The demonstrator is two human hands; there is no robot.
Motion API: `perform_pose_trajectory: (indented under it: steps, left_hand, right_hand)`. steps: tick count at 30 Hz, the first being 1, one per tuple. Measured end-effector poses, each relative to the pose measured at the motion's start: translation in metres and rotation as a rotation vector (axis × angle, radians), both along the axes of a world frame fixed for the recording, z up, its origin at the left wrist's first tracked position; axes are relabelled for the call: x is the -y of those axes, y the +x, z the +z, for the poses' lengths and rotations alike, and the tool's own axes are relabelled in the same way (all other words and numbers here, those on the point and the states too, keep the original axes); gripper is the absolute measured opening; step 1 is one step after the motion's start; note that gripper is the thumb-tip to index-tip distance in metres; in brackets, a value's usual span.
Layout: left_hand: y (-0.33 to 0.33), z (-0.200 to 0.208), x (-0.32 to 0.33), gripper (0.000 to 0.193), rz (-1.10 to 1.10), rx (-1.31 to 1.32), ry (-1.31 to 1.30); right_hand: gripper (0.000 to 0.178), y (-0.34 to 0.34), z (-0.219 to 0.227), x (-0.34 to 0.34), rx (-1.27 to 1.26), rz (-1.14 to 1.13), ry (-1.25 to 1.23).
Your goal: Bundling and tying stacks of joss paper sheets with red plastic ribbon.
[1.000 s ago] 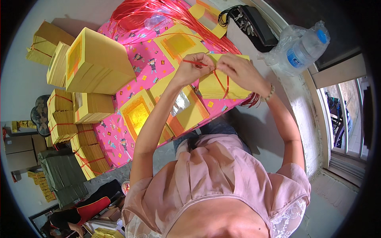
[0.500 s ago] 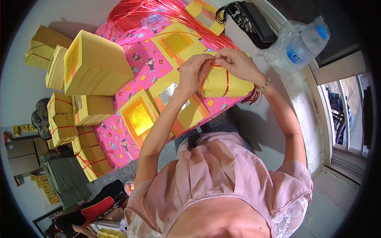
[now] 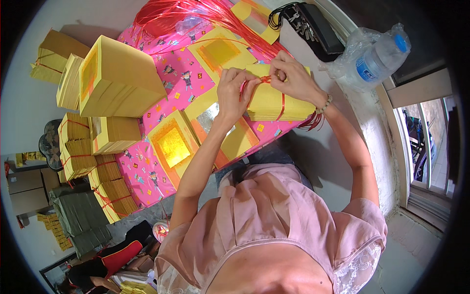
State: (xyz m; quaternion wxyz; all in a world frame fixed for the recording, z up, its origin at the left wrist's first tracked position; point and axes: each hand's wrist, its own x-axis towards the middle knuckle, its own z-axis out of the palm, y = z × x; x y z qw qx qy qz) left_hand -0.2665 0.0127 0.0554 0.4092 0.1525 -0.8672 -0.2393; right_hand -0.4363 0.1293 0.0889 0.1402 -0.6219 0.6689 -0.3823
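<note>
A thick stack of yellow paper (image 3: 294,109) lies at the near right of the table, with a red plastic strip (image 3: 282,105) running round it. My left hand (image 3: 234,90) is closed on the red strip at the stack's left edge, thumb and fingers pinched. Opposite it, my right hand (image 3: 293,78) pinches the strip too, above the top of the stack. Between the fingertips a small red knot or loop (image 3: 266,79) shows. Just left of the stack lie yellow sheets with a silver square (image 3: 210,115) and a gold square (image 3: 174,146), partly behind my left forearm.
A pink patterned cloth (image 3: 169,78) covers the table. Tall stacks of yellow paper (image 3: 129,73) stand on the left, and tied bundles (image 3: 78,152) beside them. Loose red strips (image 3: 235,24) spread across the back. A black pouch (image 3: 320,29) and bottle (image 3: 382,61) rest on the right ledge.
My hands have drawn slightly apart and the red strip between them now shows a small knot or loop. My left hand has come a little lower and left.
</note>
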Motion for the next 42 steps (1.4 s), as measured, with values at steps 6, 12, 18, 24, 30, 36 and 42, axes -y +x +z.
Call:
perform_pose_trajectory:
  steps: [6,12,18,24,30,36,42]
  left_hand:
    - [0.019,-0.011,0.002,0.013,0.047,0.076,0.341]
    - [0.020,-0.018,0.000,0.016,0.012,-0.001,0.567]
    - [0.023,-0.037,0.008,0.034,-0.202,-0.166,1.056]
    - [0.031,-0.070,-0.022,0.088,-0.509,-0.174,0.997]
    - [0.025,-0.068,-0.050,0.093,-0.485,-0.024,1.134]
    - [0.014,-0.039,-0.042,0.056,-0.163,-0.025,1.012]
    - [0.011,-0.035,-0.038,0.048,0.032,0.056,0.804]
  right_hand:
    - [0.012,0.001,-0.006,0.003,0.021,-0.039,-0.039]
    - [0.011,0.003,-0.005,0.001,0.018,-0.057,-0.035]
    - [0.008,-0.001,-0.001,-0.020,0.041,-0.115,-0.113]
    - [0.024,-0.001,-0.046,-0.078,0.221,-0.480,-0.431]
    - [0.056,0.027,-0.089,-0.094,0.727,-0.600,-0.171]
    - [0.054,0.018,-0.055,-0.100,0.758,-0.296,-0.323]
    - [0.045,0.031,-0.053,-0.094,0.348,-0.524,-0.052]
